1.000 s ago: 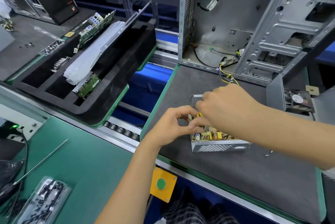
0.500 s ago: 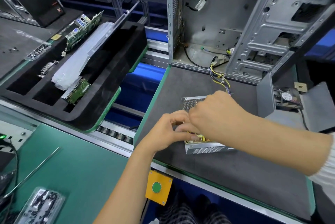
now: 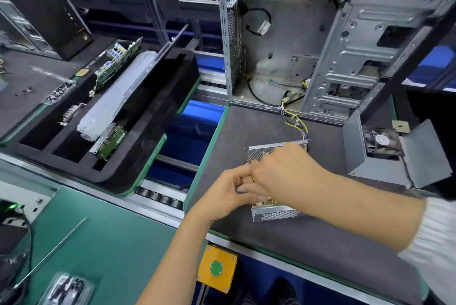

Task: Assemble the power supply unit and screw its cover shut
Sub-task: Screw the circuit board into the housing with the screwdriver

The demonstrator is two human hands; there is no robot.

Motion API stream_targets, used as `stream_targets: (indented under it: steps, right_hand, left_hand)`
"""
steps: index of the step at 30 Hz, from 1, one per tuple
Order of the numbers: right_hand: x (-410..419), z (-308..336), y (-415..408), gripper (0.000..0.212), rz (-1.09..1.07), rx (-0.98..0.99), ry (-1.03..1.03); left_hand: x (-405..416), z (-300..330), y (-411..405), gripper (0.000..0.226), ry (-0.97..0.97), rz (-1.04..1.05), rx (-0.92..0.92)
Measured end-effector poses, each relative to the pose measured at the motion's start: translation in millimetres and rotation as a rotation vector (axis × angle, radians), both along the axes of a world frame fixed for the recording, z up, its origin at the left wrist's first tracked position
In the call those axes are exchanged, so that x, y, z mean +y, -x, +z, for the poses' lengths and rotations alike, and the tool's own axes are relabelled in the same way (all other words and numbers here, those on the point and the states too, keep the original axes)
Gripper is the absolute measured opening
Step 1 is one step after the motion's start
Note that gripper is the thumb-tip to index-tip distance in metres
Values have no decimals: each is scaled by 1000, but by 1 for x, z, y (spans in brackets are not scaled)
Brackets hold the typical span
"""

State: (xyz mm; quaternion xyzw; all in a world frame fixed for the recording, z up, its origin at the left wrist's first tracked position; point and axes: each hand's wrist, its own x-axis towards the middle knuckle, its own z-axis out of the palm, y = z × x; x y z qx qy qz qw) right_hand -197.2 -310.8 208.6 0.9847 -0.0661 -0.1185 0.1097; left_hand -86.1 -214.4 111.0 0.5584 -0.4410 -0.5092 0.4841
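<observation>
The open power supply unit (image 3: 272, 213) sits on the grey mat (image 3: 246, 127), cover off. Left hand (image 3: 229, 196) and right hand (image 3: 283, 171) are pinched together over its internals (what's held can't be told). Stiff sheet-metal box, prob. light; best gripped by the side walls, not the fragile board.

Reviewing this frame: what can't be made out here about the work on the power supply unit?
Head view:
- Power supply unit interior: mostly hidden under both hands.
- What the left hand and right hand pinch: hidden by fingers.
- Any screws: too small to tell.
- Cover interior: only a fan shows.
</observation>
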Motion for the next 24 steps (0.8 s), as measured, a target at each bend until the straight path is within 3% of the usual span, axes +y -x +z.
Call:
stream_targets:
  steps: [4,9,13,16,20,23,24]
  right_hand:
    - [0,-9,3,32,-20,-53,27]
    - [5,-11,4,57,-53,-113,-23]
    - [6,-10,5,64,-61,-98,-8]
    - [7,-9,6,56,-78,-59,-13]
    - [2,-9,6,42,-96,38,-39]
    - [-7,-6,11,27,-80,68,-126]
    - [-10,-6,13,33,-49,54,-168]
  left_hand:
    - [2,4,5,42,24,13,-7]
    - [2,8,3,35,17,-3,-20]
    - [0,8,2,34,14,-10,-53]
    - [-1,6,1,41,8,-25,-111]
    - [1,11,-8,24,-4,-133,-132]
    - [-2,12,-12,24,-22,-159,-113]
    - [-3,12,-12,26,-22,-141,-113]
